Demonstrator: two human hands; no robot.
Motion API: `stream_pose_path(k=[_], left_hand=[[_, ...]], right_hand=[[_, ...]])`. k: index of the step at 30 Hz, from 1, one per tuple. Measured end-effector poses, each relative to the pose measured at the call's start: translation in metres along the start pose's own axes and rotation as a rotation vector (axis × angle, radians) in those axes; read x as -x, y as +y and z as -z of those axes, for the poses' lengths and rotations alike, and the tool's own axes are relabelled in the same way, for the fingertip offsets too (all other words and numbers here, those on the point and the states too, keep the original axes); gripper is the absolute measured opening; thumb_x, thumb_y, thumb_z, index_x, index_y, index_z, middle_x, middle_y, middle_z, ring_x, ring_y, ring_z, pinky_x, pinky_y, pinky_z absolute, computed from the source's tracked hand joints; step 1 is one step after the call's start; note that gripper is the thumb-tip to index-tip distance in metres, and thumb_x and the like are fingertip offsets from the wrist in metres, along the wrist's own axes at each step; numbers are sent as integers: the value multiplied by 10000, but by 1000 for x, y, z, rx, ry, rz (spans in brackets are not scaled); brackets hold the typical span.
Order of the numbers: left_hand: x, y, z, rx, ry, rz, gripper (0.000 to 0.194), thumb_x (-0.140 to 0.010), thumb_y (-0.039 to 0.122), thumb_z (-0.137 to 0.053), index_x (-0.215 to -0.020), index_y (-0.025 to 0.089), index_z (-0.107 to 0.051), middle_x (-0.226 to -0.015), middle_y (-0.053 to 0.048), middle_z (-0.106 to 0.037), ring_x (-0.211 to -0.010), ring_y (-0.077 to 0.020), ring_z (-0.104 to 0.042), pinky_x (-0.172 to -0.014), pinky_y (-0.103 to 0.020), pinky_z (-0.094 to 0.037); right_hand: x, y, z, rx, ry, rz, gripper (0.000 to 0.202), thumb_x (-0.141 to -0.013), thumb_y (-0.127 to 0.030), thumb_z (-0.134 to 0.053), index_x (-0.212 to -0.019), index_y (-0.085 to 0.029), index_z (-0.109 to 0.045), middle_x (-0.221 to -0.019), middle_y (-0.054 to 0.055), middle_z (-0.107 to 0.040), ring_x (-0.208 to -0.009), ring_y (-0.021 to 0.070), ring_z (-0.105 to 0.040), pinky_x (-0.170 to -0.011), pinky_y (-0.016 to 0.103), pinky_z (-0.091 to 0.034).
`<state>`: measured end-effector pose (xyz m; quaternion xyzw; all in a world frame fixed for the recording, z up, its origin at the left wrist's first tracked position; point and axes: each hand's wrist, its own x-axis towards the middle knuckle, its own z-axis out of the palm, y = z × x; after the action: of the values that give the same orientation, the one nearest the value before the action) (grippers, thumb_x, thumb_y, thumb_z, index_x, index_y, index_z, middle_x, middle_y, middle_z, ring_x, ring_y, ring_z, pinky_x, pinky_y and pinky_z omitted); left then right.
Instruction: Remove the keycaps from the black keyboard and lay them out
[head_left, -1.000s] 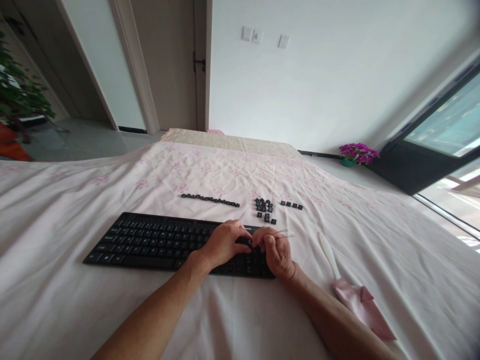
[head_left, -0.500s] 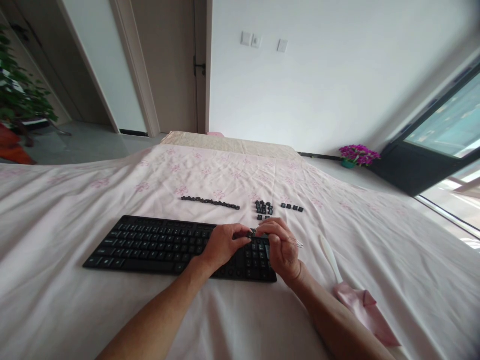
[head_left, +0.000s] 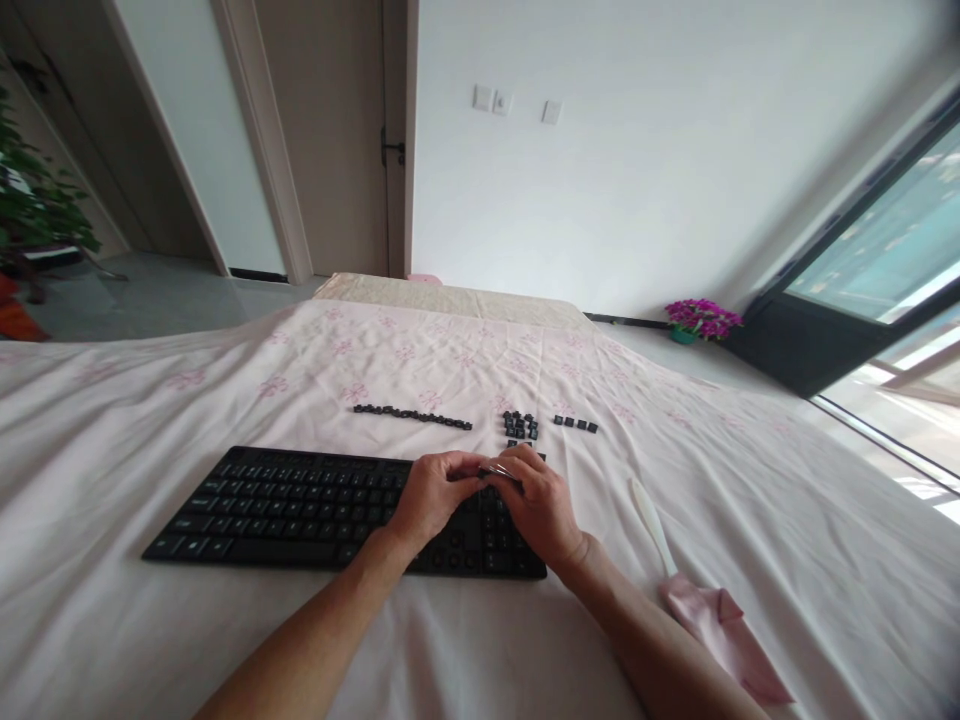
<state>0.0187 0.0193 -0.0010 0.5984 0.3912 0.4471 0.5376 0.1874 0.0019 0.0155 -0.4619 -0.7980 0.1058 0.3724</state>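
A black keyboard (head_left: pixel 277 510) lies flat on the cloth, with both hands over its right part. My left hand (head_left: pixel 429 498) is closed in a pinch above the keys; whatever sits between its fingertips is too small to make out. Thin metal tweezers (head_left: pixel 501 471) show in the closed fingers of my right hand (head_left: pixel 547 508), their tips towards the left fingertips. Just behind the keyboard are loose black keycaps: a long row (head_left: pixel 412 416), a cluster (head_left: pixel 520 428) partly hidden by my right hand, and a short row (head_left: pixel 576 424).
A pale pink flowered cloth (head_left: pixel 360 650) covers the table. Right of my right arm lie a white handle (head_left: pixel 654 525) and a folded pink cloth (head_left: pixel 724 630). Beyond stand a white wall (head_left: pixel 600 200), a door (head_left: pixel 330 140) and a pot of purple flowers (head_left: pixel 701 318).
The metal prongs, earlier sticking out to the right of my right hand, now point left between the hands. My right hand has turned and shifted left. The view has tilted slightly.
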Motion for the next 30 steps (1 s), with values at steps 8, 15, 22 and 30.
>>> stream_pose_path(k=[8, 15, 22, 30], left_hand=[[1, -1, -2, -170, 39, -28, 464, -746, 148, -636, -1205, 199, -592, -876, -13, -734, -834, -160, -676, -829, -267, -502], [4, 3, -3, -333, 5, -40, 296, -774, 168, -589, -1052, 224, -675, -877, 1, -730, -816, -147, -668, -780, -235, -494], [4, 2, -3, -374, -12, -63, 282, -785, 184, -573, -1041, 234, -680, -882, 4, -727, -812, -153, -667, -776, -238, -493], [4, 1, -3, -405, -11, -75, 267, -800, 194, -563, -1036, 239, -681, -897, 2, -729, -835, -160, -667, -784, -243, -489]], right_hand=[[-23, 39, 39, 100, 84, -245, 85, -839, -263, -568, -824, -215, -636, -854, 16, -657, -794, 168, -605, -724, 268, -428], [-43, 127, 77, 458, -105, -548, 159, -801, -314, -561, -826, -251, -706, -802, 14, -702, -736, 176, -604, -579, 240, -327], [-37, 141, 64, 472, -139, -490, 194, -821, -327, -544, -851, -264, -725, -850, 10, -715, -758, 181, -622, -596, 238, -349], [-38, 123, 67, 497, -6, -417, 289, -857, -400, -511, -866, -203, -722, -941, 74, -692, -815, 206, -624, -646, 264, -394]])
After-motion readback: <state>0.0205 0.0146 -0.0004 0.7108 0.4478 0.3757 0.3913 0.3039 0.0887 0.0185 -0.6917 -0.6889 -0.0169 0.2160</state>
